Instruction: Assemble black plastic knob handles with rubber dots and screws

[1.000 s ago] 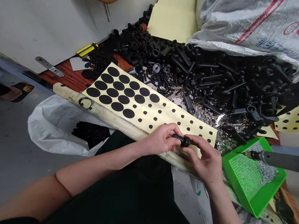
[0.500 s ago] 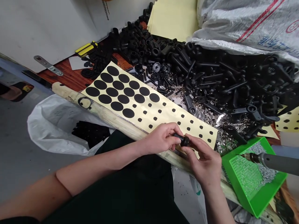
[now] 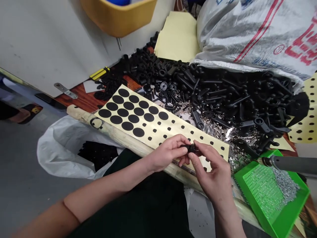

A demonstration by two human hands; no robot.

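My left hand [image 3: 168, 153] and my right hand [image 3: 210, 172] meet above the lower edge of a cream sheet of black adhesive dots [image 3: 163, 130]. Between their fingertips they pinch a small black plastic part [image 3: 191, 148], which the fingers largely hide. Its exact shape cannot be made out. Beneath my hands, a pale wooden pole [image 3: 119, 135] runs diagonally under the sheet's near edge, and my left forearm crosses in front of it.
A heap of black plastic parts [image 3: 223, 92] and silver metal clips [image 3: 218, 127] lies beyond the sheet. At right are a green perforated tray [image 3: 262, 195] and a grey power screwdriver [image 3: 289, 164]. A white bag [image 3: 59, 148] holds black parts at left.
The whole view has tilted and shifted, bringing a yellow bin into sight at the top. The black part has turned between my fingers and is now more covered by them.
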